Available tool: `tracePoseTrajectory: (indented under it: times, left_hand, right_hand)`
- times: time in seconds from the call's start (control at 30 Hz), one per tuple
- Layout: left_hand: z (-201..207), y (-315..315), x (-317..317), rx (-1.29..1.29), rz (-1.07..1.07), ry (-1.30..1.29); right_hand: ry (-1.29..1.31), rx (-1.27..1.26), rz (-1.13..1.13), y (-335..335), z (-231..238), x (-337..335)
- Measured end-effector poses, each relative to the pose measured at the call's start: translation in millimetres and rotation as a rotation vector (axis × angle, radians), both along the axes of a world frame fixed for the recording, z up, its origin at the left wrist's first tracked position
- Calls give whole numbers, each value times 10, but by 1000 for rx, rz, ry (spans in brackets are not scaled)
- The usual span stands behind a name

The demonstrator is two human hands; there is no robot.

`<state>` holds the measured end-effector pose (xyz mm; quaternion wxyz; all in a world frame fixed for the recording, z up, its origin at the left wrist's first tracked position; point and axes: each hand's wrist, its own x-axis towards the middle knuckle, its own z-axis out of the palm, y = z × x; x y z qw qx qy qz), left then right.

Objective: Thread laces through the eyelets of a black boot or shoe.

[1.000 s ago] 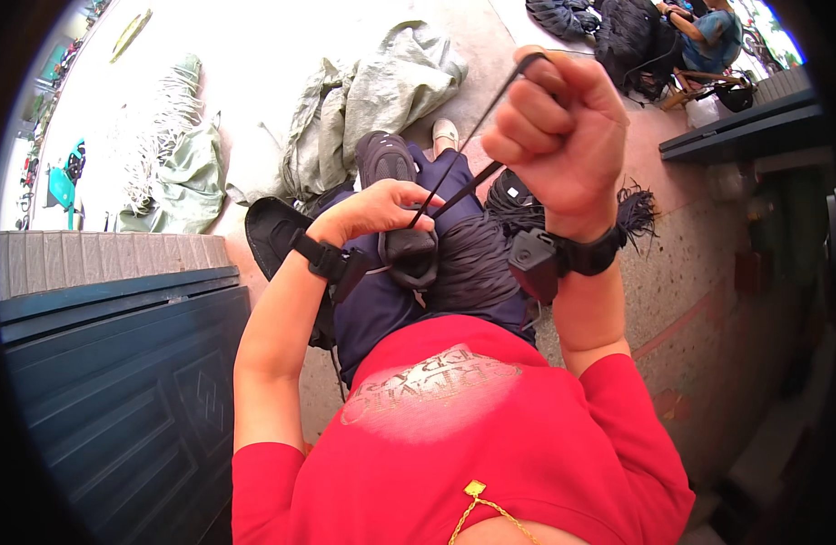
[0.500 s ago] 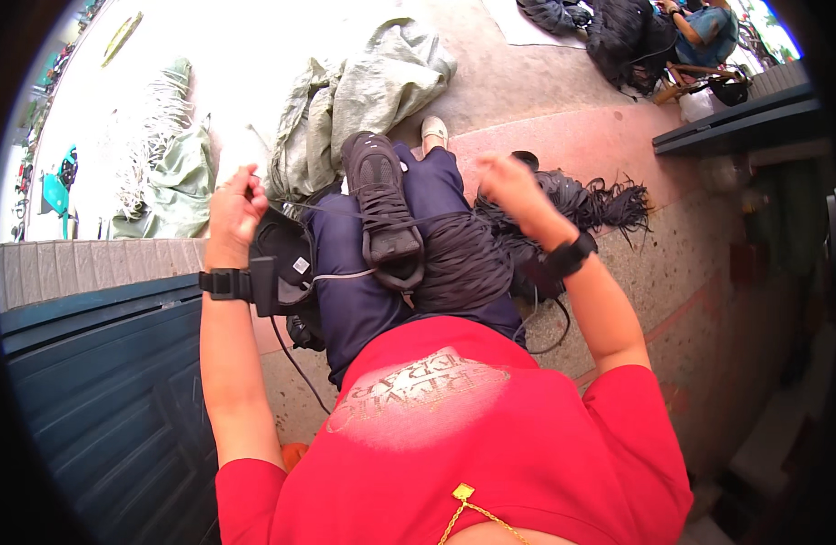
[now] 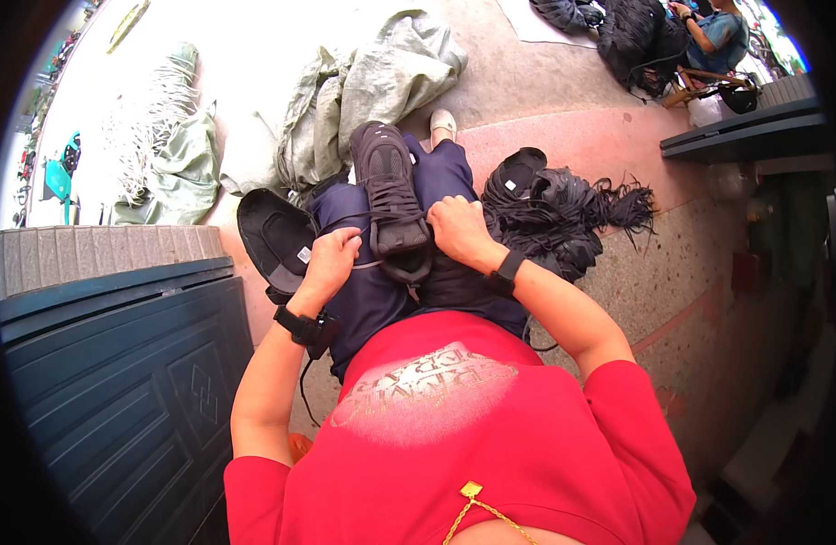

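A black lace-up shoe lies across my thighs, its toe pointing away from me and its heel close to my lap. Beside its left edge, my left hand is closed in a pinch on the dark shoelace, which runs out from the lacing. My right hand is closed at the shoe's right side, its fingertips touching the lacing; the lace end in it is mostly hidden. Another black shoe, with a white label inside, rests left of my left thigh.
To the right lies a heap of black laces with a black shoe part on it. Pale green sacks and a bundle of white laces lie ahead. A blue door flanks my left; another person sits far right.
Both hands have come inward from wide apart to either side of the shoe, and the lace stretched across it is slacker. The black lace bundle no longer shows on my right thigh.
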<state>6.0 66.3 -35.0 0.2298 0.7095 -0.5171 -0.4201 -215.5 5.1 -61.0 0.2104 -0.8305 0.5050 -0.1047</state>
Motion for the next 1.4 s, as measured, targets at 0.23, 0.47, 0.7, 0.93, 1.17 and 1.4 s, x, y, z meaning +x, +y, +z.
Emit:
tracePoseTrajectory:
  times: [0.23,0.47,0.7,0.93,1.17,1.4]
  left_hand:
    - [-122,62,48,-68,18,-87]
    - [-188,-23,-39,-174,-42,-156]
    - [-160,-106,-70,-210,-167,-252]
    - [-141,-165,-65,-93,-93,-77]
    - [67,-110,-265,-341,-239,-727]
    - [7,-23,-296,-410,-162,-631]
  right_hand:
    - [62,-49,142,-25,11,145]
    - [-24,4,15,-21,33,74]
    - [11,-20,15,-24,25,47]
    - [-45,-29,-3,-8,10,26]
    - [-59,-58,-8,15,24,31]
    - [-173,-104,69,64,88,65]
